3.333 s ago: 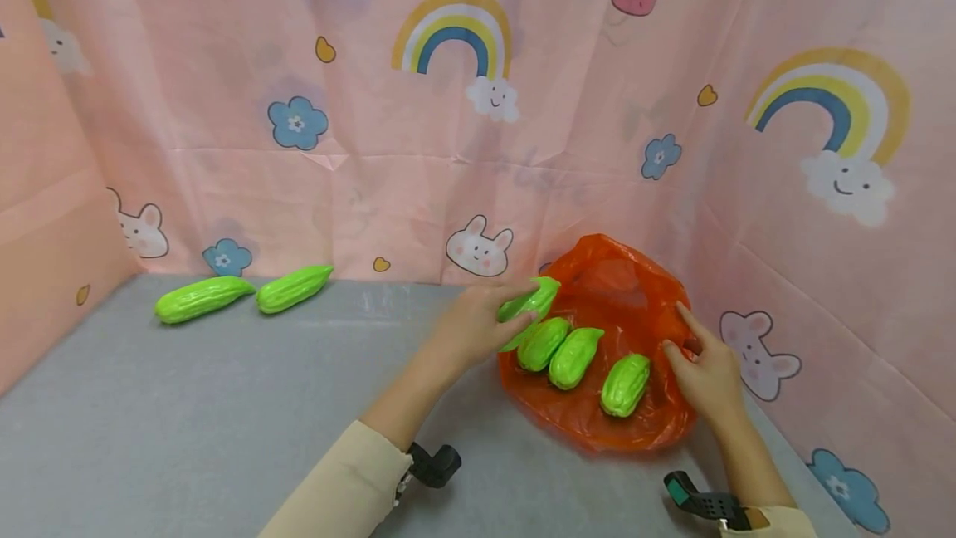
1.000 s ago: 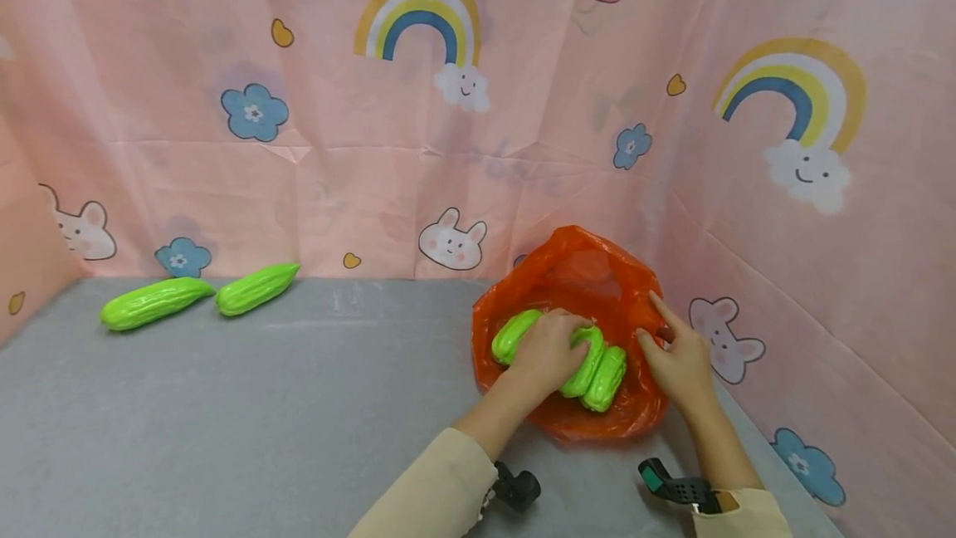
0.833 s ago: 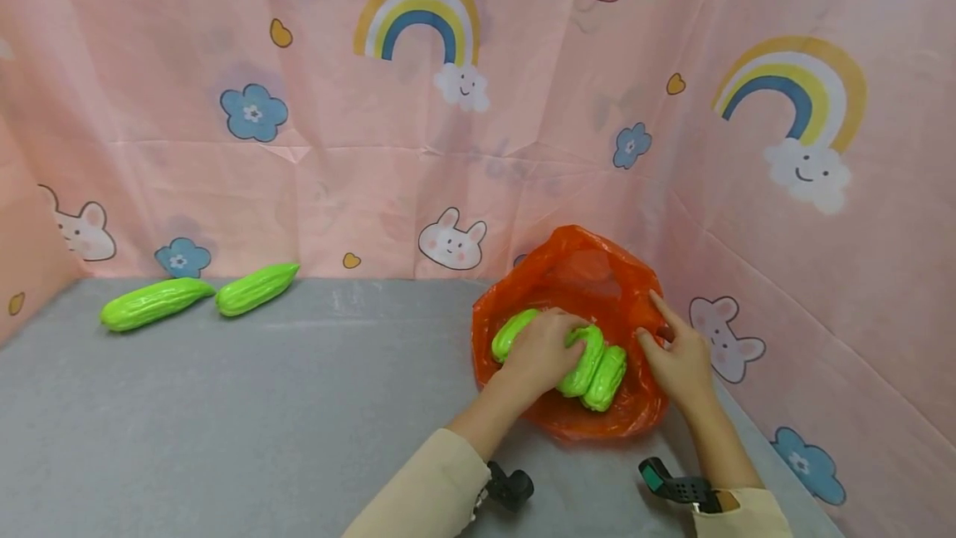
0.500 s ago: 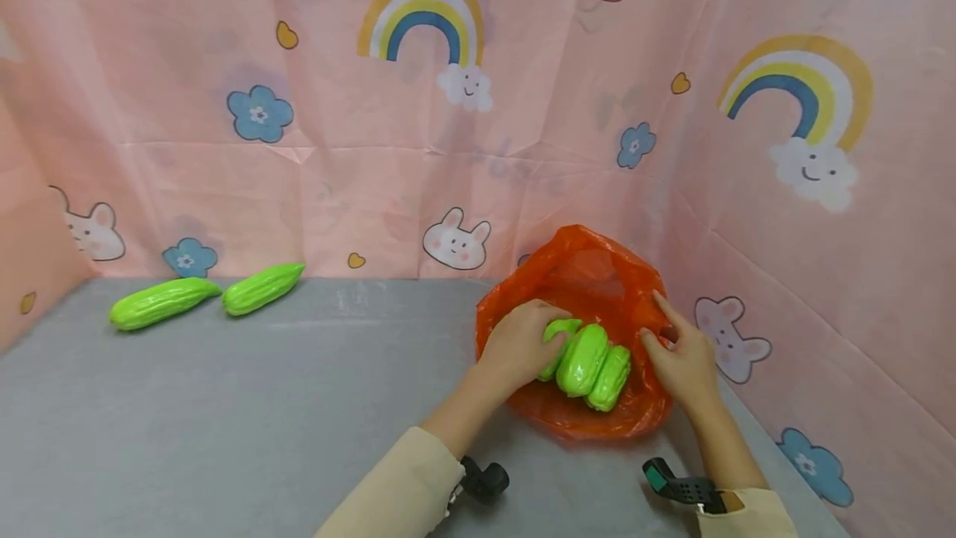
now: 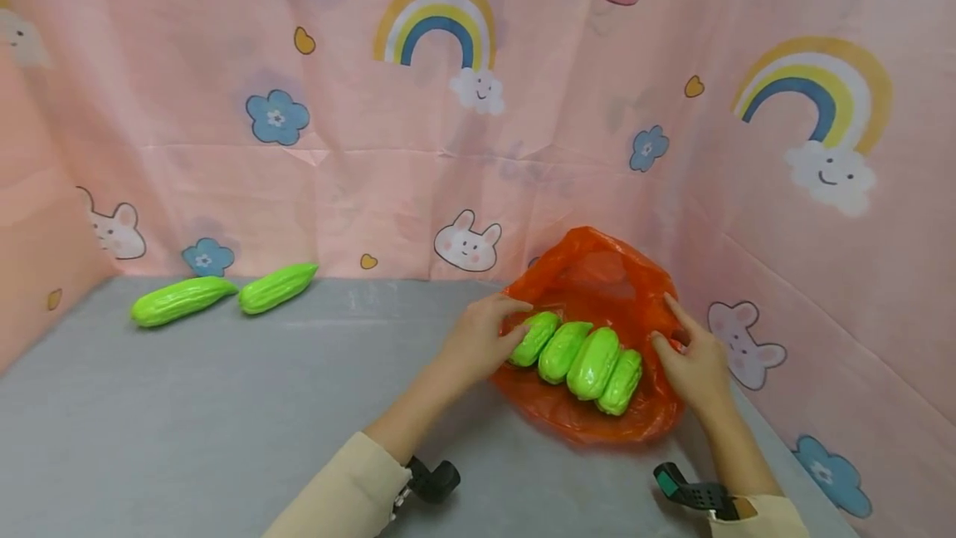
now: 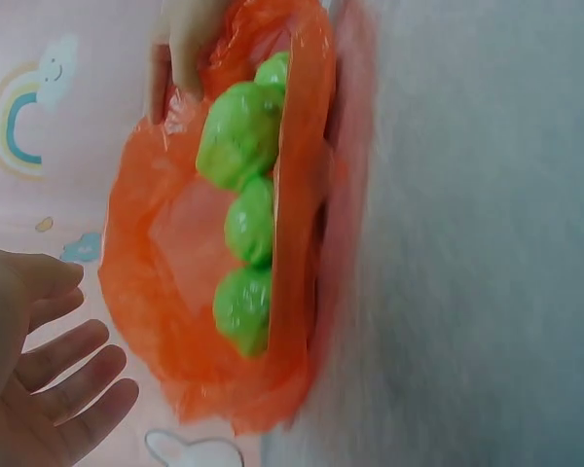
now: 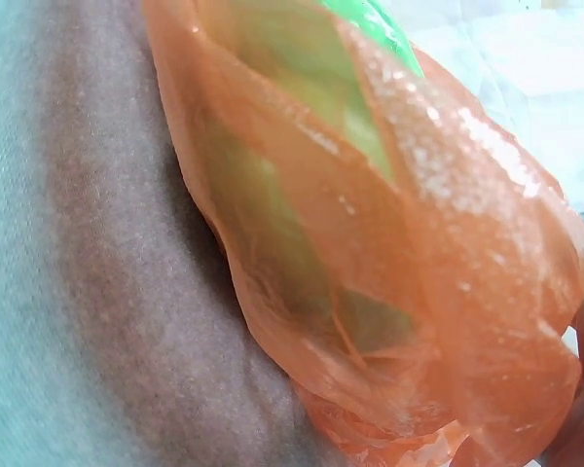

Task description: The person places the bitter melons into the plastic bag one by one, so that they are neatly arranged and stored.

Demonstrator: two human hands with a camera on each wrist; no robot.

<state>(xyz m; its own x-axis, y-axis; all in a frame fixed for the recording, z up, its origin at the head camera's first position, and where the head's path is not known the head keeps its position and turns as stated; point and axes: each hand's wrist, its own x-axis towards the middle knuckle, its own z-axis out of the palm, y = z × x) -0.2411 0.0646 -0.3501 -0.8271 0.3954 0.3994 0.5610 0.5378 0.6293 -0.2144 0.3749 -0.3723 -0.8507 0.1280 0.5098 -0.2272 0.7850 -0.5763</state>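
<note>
Several bright green, ridged toy gourds (image 5: 593,364) lie side by side in an open red plastic bag (image 5: 597,426). By the bag's left rim is my left hand (image 5: 481,335), its fingers spread and holding nothing; the left wrist view shows the hand (image 6: 54,370) apart from the bag (image 6: 131,272). My right hand (image 5: 698,359) pinches the bag's right edge between thumb and fingers. In the right wrist view the bag wall (image 7: 448,253) fills most of the frame, and gourds show dimly through it.
Two more green gourds, one on the left (image 5: 179,301) and one beside it (image 5: 278,289), lie at the back left of the grey table (image 5: 261,413). A pink patterned curtain (image 5: 358,198) closes off the back and sides.
My left hand brought a gourd into the bag, shifted the gourds into a row, then let go and drew back left to the rim. The right hand keeps its hold on the bag.
</note>
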